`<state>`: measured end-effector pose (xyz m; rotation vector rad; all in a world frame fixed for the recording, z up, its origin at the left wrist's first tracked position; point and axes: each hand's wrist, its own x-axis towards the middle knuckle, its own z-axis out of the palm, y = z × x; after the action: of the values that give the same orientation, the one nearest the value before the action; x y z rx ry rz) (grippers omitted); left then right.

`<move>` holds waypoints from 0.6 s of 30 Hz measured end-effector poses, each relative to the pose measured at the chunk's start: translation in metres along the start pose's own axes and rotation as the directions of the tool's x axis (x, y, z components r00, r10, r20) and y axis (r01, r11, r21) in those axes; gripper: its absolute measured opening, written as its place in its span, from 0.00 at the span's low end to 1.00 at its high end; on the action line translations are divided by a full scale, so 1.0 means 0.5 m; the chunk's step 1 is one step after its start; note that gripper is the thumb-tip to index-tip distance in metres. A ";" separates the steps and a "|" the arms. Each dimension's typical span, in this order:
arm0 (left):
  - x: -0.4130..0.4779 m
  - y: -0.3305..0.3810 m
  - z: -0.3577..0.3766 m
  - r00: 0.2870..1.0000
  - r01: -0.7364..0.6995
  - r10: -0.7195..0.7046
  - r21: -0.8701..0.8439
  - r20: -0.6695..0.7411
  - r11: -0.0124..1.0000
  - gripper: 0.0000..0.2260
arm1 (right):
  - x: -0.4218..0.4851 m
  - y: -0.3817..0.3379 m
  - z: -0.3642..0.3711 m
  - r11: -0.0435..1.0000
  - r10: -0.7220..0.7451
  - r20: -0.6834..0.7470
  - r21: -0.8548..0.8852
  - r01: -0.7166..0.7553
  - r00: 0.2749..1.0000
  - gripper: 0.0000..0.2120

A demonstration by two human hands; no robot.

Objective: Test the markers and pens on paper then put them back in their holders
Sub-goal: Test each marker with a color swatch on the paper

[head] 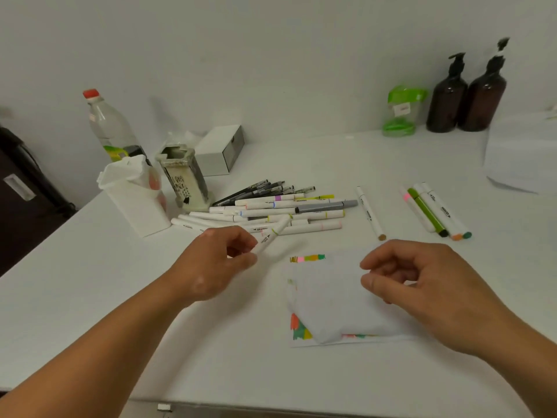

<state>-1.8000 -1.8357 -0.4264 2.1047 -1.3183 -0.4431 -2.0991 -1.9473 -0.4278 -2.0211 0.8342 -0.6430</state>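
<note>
Left hand (217, 263) just left of the paper (328, 300), thumb and fingertips pinching a white marker (272, 234), bare forearm stretched toward the paper, right hand (422, 282) over the paper's right edge, fingers loosely curled, holding nothing

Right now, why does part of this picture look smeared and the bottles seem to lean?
Head view: the marker pinched in the left hand is streaked by motion blur; the pile of markers behind is sharper. Head view again: the wide lens tilts the clear bottle and pump bottles outward. Same view: light is soft, shadows on the table faint.
</note>
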 end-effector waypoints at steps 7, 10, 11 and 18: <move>0.065 0.126 0.093 0.979 0.132 0.040 -0.774 0.199 0.619 0.12 | 0.102 -0.006 0.009 0.997 0.020 0.072 -0.075 -0.015 0.997 0.14; 0.095 0.146 0.132 0.975 0.158 0.053 -0.836 0.218 0.526 0.09 | 0.147 0.004 0.001 0.998 0.052 0.085 -0.050 -0.048 0.995 0.15; 0.103 0.146 0.141 0.975 0.156 0.058 -0.845 0.215 0.511 0.08 | 0.158 0.011 0.000 0.998 0.050 0.068 -0.033 -0.048 0.996 0.14; 0.125 0.080 0.141 0.988 0.046 0.100 -0.845 0.117 0.533 0.12 | 0.167 0.072 0.002 0.979 0.098 -0.121 0.190 -0.074 0.988 0.08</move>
<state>-1.8395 -1.9268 -0.4518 1.2119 -0.8963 -1.0175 -2.0560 -2.0251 -0.4475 -1.7807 0.8987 -0.7798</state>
